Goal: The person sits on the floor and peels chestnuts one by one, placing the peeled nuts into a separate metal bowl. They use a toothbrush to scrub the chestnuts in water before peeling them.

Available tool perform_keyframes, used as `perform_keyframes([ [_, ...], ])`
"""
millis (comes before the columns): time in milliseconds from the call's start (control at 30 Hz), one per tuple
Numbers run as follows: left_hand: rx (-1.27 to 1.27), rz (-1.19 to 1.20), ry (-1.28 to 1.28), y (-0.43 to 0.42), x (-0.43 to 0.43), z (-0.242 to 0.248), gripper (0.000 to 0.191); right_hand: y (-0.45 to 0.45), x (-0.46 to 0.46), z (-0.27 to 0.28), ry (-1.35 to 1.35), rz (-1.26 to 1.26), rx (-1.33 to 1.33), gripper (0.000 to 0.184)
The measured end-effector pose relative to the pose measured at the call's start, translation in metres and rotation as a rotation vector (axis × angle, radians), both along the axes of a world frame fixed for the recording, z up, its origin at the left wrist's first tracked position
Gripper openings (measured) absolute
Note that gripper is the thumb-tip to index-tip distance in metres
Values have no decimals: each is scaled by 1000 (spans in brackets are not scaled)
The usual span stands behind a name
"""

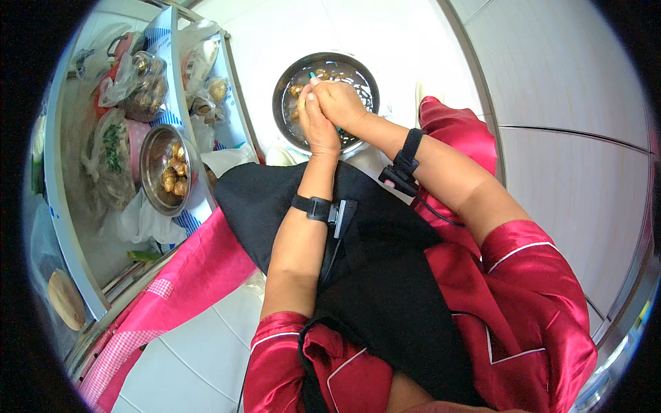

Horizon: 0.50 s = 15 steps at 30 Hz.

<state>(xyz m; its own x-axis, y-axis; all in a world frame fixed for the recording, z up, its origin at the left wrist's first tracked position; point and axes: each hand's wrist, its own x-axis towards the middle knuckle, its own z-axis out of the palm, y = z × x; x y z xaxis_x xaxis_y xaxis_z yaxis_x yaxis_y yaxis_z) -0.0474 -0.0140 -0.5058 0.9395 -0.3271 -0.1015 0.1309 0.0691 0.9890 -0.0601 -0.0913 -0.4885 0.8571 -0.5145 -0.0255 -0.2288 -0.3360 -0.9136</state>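
Both my hands are close together over a round metal basin (280,85) of water on the floor. My right hand (340,102) is closed on a slim turquoise object (313,75); only its tip shows past the fingers, so its kind is unclear. Against it lies my left hand (321,128), fingers curled, and whatever is between the palms is hidden. Brown, taro-like roots (295,91) sit in the water beyond my fingers. More such roots (175,173) rest in a steel bowl (148,178) to my left.
At left, a shelf unit (173,67) with a pale blue-patterned lining carries the bowl, bagged roots (147,93) and a bag of green-and-white food (111,149). Pink cloth (206,263) hangs below it. Large pale panels (573,170) stand at right. Black bands with small devices circle both my forearms.
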Motion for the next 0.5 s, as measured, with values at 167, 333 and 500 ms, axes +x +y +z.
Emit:
perform_keyframes([
  [167,-410,92,550,2,13,2,39,6,-8,-5,-221,68,-180,38],
  [333,-613,-83,818,10,28,-2,34,9,-12,-11,-263,172,-211,38],
  [500,-488,-3,634,8,17,-4,42,11,-4,-11,-84,69,54,45],
])
